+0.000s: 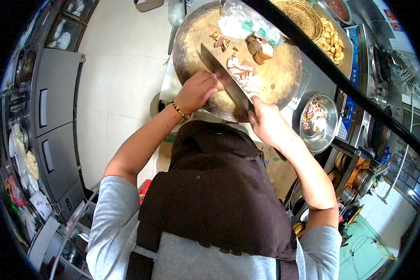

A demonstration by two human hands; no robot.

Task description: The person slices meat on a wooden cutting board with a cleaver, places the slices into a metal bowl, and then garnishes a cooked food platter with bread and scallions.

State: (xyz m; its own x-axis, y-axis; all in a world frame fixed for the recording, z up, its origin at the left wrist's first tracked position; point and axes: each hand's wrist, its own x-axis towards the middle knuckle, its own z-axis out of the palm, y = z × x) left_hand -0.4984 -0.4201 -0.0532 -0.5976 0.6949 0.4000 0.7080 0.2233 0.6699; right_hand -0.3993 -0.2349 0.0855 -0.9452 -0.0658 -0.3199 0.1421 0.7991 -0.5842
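My right hand (pixel 268 120) is wrapped round the handle of a cleaver (pixel 226 78), whose long blade slants up and left over a round wooden chopping block (pixel 189 39). Curled fingers of my left hand (pixel 200 91) press close to the blade, on a small tan piece of meat (pixel 220 87) that they mostly hide. Just beyond the blade lie thin pink-and-white meat slices (pixel 247 80). A brown-rinded chunk of meat (pixel 260 49) and small dark brown pieces (pixel 220 42) sit farther back on the block.
A clear plastic bag (pixel 247 23) rests on the block's far edge. Right of the block stands a steel bowl (pixel 330 133) with cut pieces inside. Behind are a tray of yellow chunks (pixel 331 42) and a woven round mat (pixel 298 18). Grey cabinets (pixel 56 93) line the left.
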